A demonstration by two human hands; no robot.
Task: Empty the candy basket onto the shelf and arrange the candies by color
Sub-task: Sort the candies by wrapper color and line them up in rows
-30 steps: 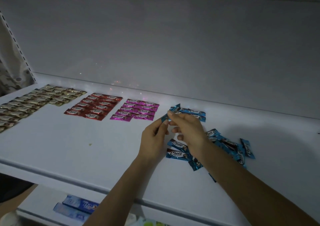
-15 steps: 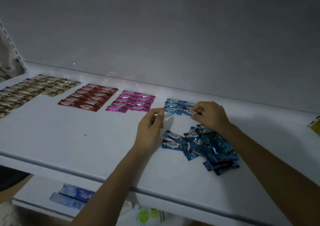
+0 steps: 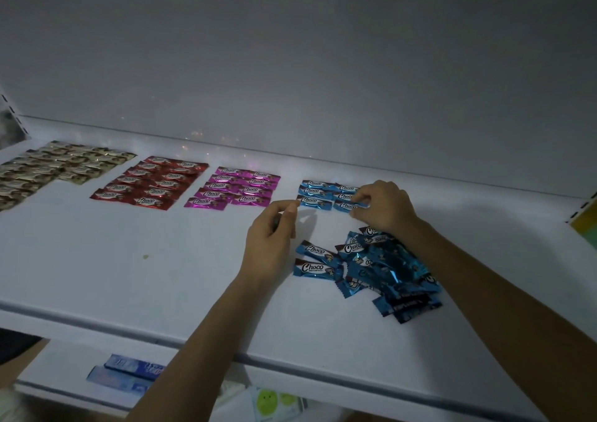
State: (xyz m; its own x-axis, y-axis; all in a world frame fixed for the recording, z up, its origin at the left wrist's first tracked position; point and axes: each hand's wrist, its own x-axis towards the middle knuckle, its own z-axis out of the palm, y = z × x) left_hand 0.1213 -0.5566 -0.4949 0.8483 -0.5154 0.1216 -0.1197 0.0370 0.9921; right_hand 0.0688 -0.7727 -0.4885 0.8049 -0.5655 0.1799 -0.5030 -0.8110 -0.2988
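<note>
On the white shelf (image 3: 161, 276) lie candies sorted in blocks: gold ones (image 3: 48, 169) at far left, red ones (image 3: 151, 182), pink ones (image 3: 235, 187), and a small grid of blue ones (image 3: 318, 192). A loose pile of blue candies (image 3: 381, 269) lies nearer the front. My right hand (image 3: 384, 206) pinches the right end of a blue candy (image 3: 347, 205) lying in the grid's front row. My left hand (image 3: 271, 240) hovers beside the grid's left edge, fingers curled, thumb and forefinger together, holding nothing visible. No basket is in view.
The shelf's back wall (image 3: 323, 82) rises right behind the candy rows. Below the front edge, a lower shelf holds blue boxes (image 3: 129, 373) and a pack with green faces (image 3: 274, 402). A yellow item (image 3: 586, 224) sits at the shelf's right end.
A second ago both hands held one blue candy in the air. It now lies in the blue grid; my right hand stays at its end and my left hand has drawn back.
</note>
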